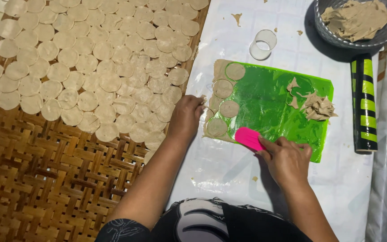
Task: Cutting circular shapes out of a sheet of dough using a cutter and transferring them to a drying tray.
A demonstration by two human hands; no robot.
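a woven bamboo tray (45, 179) fills the left side, its upper part covered with rows of thin round dough discs (95, 58) laid edge to edge and overlapping. just right of the tray's edge, the left hand (185, 117) reaches forward from a bare forearm that runs up from the lower middle; the wrist is straight, the knuckles up, the fingers curled down at the left edge of the green mat (269, 103), touching the trimmed dough there. whether it pinches anything cannot be told. four cut circles (223, 88) lie in a column on the mat's left end. the right hand (287, 159) comes in from the lower right, palm down, fingers closed around a pink scraper (248, 138) whose blade rests on the mat's near edge beside the lowest circle. dough scraps (317, 106) sit heaped on the mat's right part. above the mat stands a clear ring cutter (263, 44). further right lie a green-and-black striped rolling pin (363, 103) and a grey bowl (323, 27) of dough offcuts.
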